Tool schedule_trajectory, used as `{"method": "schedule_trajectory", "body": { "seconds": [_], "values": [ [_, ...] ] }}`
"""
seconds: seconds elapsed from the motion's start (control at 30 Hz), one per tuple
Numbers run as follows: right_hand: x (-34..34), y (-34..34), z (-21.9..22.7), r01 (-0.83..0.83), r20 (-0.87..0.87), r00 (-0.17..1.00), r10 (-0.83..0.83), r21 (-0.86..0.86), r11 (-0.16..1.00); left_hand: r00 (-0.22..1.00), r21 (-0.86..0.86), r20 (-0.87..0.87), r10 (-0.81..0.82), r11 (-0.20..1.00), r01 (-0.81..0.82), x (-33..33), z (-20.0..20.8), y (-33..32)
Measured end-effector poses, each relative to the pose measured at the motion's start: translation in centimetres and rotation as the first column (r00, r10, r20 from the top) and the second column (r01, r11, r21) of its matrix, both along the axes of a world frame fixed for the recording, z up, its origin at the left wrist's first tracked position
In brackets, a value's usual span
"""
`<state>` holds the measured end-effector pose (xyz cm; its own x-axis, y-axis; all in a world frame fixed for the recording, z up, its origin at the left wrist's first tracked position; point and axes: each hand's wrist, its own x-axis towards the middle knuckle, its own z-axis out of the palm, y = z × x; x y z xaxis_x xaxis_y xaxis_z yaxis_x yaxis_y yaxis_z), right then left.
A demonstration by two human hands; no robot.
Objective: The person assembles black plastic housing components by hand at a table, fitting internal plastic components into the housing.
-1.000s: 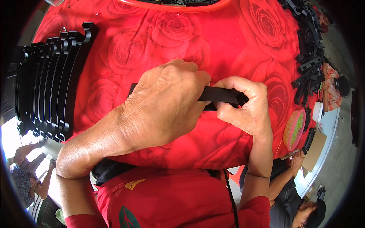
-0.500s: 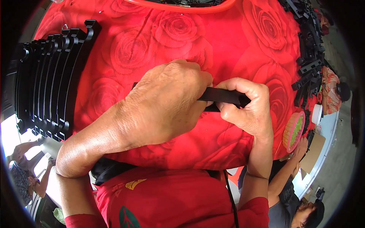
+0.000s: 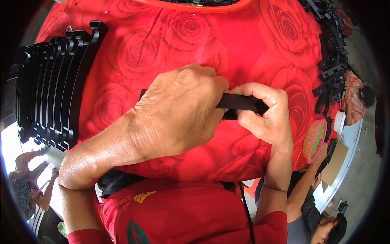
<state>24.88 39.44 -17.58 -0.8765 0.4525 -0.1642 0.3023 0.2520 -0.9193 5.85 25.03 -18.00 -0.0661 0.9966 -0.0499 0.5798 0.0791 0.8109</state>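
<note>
Both my hands grip one long black plastic piece (image 3: 241, 102) over a red, rose-printed tablecloth (image 3: 191, 30). My left hand (image 3: 178, 107) is closed over its middle, back of the hand upward, and hides much of it. A dark end shows past the left side of that hand. With thumb and curled forefinger, my right hand (image 3: 268, 107) pinches the piece's right end. Another black edge shows just below the top strip; whether it is a separate part I cannot tell. Several similar long black strips with hooked ends (image 3: 77, 85) lie side by side to the left.
A red-rimmed container (image 3: 203, 9) with dark parts stands at the far edge. Small black parts (image 3: 333, 69) are heaped along the right, near a pink basket (image 3: 315, 142). A co-worker (image 3: 300, 207) sits at lower right, another person (image 3: 26, 191) at lower left.
My left hand has shifted very slightly right along the black piece; my right hand keeps its pinch. At the right, the co-worker's hand has moved lower, beside the pink basket.
</note>
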Motion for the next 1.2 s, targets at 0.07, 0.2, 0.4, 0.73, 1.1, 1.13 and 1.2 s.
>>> {"method": "schedule_trajectory", "body": {
  "seconds": [0.07,0.2,0.4,0.73,1.1,1.13,1.2],
  "values": [
    [-0.1,0.5,0.3,-0.028,-0.009,1.0,0.027,-0.042,0.999,1.0,-0.014,0.018,-0.011,1.0,0.012,0.0,0.1,0.1],
    [-0.2,0.2,0.5,-0.02,0.038,0.999,0.022,-0.044,0.999,1.0,-0.04,0.001,-0.003,0.999,0.003,0.0,0.3,0.2],
    [-0.2,0.1,0.7,-0.018,0.047,0.999,0.019,-0.022,1.0,0.999,-0.065,0.034,-0.034,0.997,0.036,-0.6,0.4,0.3],
    [-0.3,-0.2,0.5,0.033,0.076,0.997,-0.03,-0.041,0.999,0.996,-0.118,0.077,-0.046,0.991,0.055,-0.7,0.7,0.4],
    [-0.5,-0.1,0.6,-0.004,0.053,0.999,0.005,-0.019,1.0,0.999,0.041,-0.049,-0.008,0.999,0.01,-0.2,-0.1,-0.2],
    [-0.4,0.0,0.5,-0.001,0.048,0.999,0.002,-0.017,1.0,0.999,0.005,-0.035,-0.025,1.0,0.025,-0.4,0.0,-0.1],
    [-0.2,0.0,0.4,0.04,0.089,0.996,-0.031,-0.104,0.994,0.999,-0.04,-0.013,-0.041,0.998,0.04,-0.5,0.5,-0.1]
  ]
}}
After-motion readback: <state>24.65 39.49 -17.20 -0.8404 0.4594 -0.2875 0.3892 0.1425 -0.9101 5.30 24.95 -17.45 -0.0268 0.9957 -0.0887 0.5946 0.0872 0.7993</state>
